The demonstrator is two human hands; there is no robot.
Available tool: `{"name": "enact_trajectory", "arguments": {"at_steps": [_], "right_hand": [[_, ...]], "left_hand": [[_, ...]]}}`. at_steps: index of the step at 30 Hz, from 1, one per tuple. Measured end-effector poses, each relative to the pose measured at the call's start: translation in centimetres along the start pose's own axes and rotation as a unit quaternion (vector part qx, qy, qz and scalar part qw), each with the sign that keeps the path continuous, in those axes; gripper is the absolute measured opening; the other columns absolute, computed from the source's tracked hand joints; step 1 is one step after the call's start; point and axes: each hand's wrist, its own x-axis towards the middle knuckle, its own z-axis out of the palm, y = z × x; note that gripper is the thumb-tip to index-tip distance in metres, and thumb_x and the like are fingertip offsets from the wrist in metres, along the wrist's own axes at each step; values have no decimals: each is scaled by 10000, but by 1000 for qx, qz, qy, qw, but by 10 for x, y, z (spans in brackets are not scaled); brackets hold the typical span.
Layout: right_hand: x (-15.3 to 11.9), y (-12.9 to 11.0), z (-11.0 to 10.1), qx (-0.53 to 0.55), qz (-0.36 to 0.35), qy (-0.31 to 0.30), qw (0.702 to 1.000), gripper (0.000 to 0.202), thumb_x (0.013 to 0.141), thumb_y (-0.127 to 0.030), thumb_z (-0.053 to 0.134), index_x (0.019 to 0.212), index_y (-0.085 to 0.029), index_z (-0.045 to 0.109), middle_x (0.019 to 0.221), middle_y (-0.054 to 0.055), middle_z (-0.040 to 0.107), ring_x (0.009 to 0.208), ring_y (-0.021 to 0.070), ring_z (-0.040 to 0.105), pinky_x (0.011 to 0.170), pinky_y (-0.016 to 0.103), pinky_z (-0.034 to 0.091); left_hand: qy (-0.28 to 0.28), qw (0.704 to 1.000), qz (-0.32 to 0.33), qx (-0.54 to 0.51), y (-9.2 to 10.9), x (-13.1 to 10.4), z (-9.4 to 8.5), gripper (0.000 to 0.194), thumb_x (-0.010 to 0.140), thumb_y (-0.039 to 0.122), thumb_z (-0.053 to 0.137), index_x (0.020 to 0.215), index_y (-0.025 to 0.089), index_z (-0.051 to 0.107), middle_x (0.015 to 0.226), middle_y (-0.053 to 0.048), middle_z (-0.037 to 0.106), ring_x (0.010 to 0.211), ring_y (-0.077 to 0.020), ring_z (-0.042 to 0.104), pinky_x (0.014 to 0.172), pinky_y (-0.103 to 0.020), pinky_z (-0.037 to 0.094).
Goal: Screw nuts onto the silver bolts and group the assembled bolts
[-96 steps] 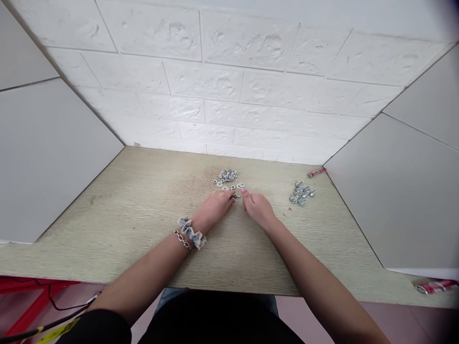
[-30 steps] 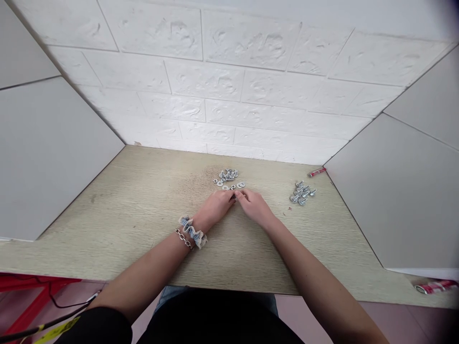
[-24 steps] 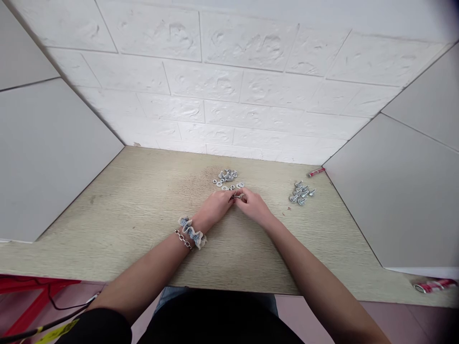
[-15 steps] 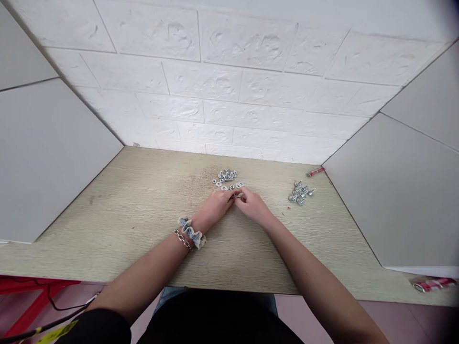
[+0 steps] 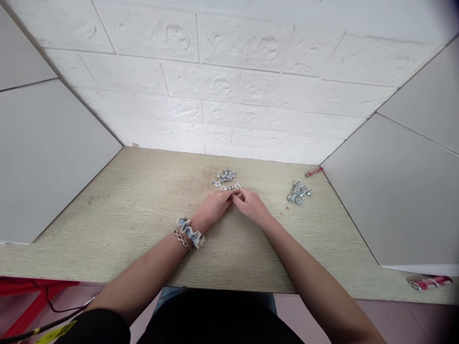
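Just in front of a loose group of hardware, my left hand (image 5: 214, 206) and my right hand (image 5: 250, 204) meet, fingertips touching. Both are closed in a pinch around a small metal fastener, almost wholly hidden by the fingers, so its exact kind cannot be made out. Beyond the fingertips lie several silver bolts (image 5: 226, 175), flat washers (image 5: 238, 185) and small nuts (image 5: 213, 181). To the right of my right hand, several bolts (image 5: 300, 192) with washers on their shanks form a separate pile.
The wooden tabletop (image 5: 136, 205) ends at a white brick-patterned wall (image 5: 218, 86). Grey panels stand on the left (image 5: 60, 157) and right (image 5: 405, 191). One red cylinder (image 5: 313, 172) lies by the right panel, another red cylinder (image 5: 430, 283) near the front right edge.
My fingers have closed in further, and the silver metal that showed between them is now mostly covered. The whole view has shifted very slightly; the piles look unchanged.
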Motion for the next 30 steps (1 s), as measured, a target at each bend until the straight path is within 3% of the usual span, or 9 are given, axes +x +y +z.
{"name": "enact_trajectory", "arguments": {"at_steps": [4,10,17,23,27,30], "right_hand": [[1,1,1,21,4,-8,1000,188,745,-285,455,884,-220,564,596,-41,536,562,111,476,536,216,306],[0,-1,3,-5,-13,16,1000,204,776,-301,433,889,-210,576,660,-9,564,600,125,483,553,225,303],[-1,0,3,-15,-38,18,999,279,842,-341,351,743,-182,558,701,15,579,658,126,491,598,230,312],[2,2,0,9,-34,7,999,165,761,-289,444,835,-202,563,645,-21,549,599,115,475,565,219,314],[1,3,2,21,-42,13,999,133,745,-290,441,766,-197,534,623,-26,531,573,112,459,547,217,313],[0,4,4,42,-53,24,997,147,750,-300,439,804,-199,531,622,-28,526,554,107,450,547,217,316]], "left_hand": [[4,1000,1,4,0,0,0,339,814,134,427,1120,204,556,990,-39,632,869,-156,583,770,-256,434],[4,1000,-5,5,0,0,0,318,812,134,430,1087,193,576,952,-48,638,852,-160,585,763,-265,436],[12,1000,-16,1,0,0,1,223,820,175,446,976,168,605,920,-59,640,828,-163,585,742,-267,433],[11,999,-15,-29,1,1,0,287,803,145,438,1036,195,599,971,-33,637,859,-149,584,771,-251,429],[25,997,-55,-47,1,1,-1,350,759,147,481,1097,177,568,880,-33,653,785,-153,593,736,-255,439],[14,989,-94,-115,-1,1,-4,385,740,184,510,1123,171,554,829,-21,657,739,-145,598,705,-247,452]]}}
